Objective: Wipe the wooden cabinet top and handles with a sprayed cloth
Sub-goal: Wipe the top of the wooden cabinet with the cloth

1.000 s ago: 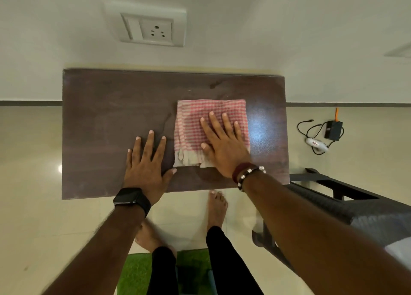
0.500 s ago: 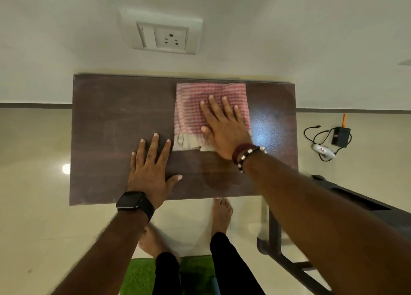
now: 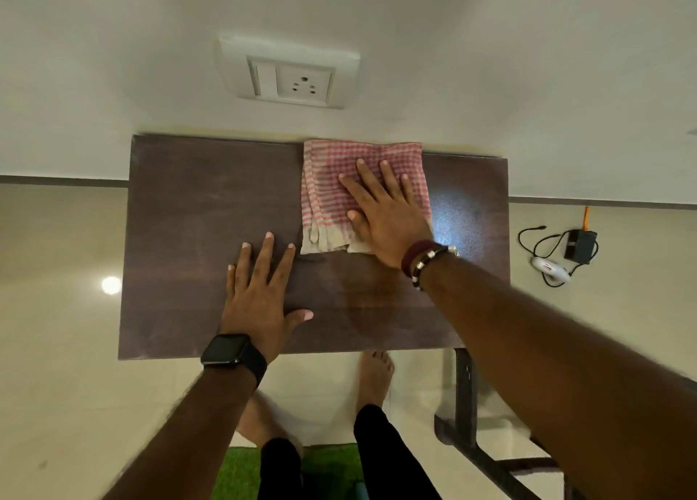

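Wiping in progress: checked cloth (image 3: 364, 194), folded, is pressed flat against the cabinet top (image 3: 211, 213) at its far edge, right of centre, beneath the right hand (image 3: 384, 213), fingers spread. Left hand (image 3: 260, 292) is laid open and empty on bare wood nearby. Damp sheen is noted near the cloth; handles are not visible, judged still outstanding.

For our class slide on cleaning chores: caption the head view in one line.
Right hand pressing a pink checked cloth at the wooden cabinet top's far edge, left hand flat beside it.
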